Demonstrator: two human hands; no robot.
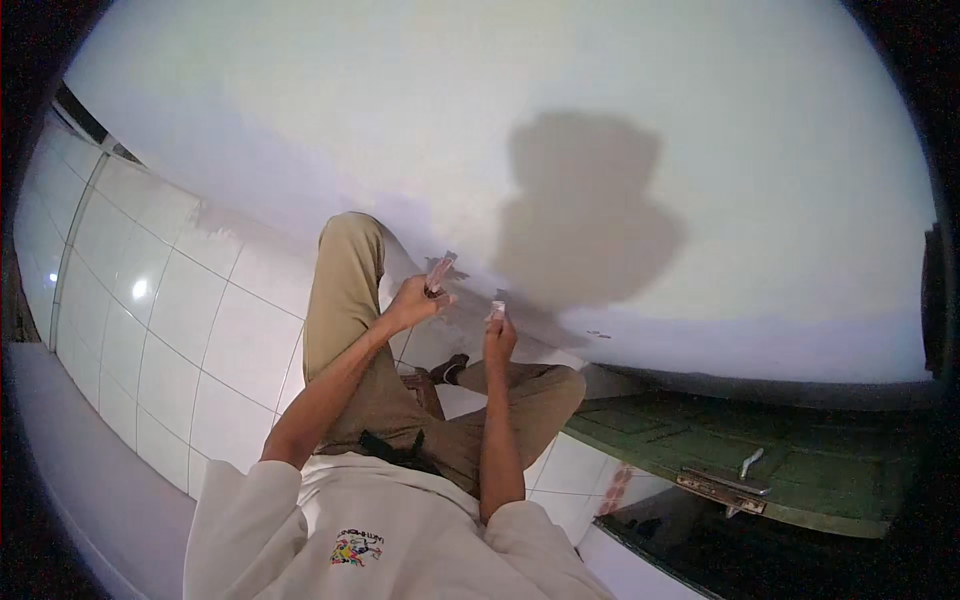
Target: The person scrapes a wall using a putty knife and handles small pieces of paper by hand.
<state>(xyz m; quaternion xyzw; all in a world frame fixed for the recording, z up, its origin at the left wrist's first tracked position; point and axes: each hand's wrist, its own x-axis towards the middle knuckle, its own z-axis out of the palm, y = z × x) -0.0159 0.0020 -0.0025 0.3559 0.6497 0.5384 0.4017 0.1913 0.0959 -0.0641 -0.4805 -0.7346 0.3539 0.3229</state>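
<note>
My left hand is raised in front of the bent left knee, its fingers closed around a small, flat, pinkish translucent piece. Whether that piece is plastic film or a packet I cannot tell. To its right, my right hand pinches a small whitish piece between thumb and fingers; its material is too small to make out. Both hands are held apart, close to the foot of a white wall. Dark marks show behind the left hand's piece, perhaps chipped paint or shadow.
Glossy white tiles cover the floor to the left. My legs in tan trousers are bent beneath my hands. At the lower right stands a green door with a metal handle. A large shadow falls on the wall.
</note>
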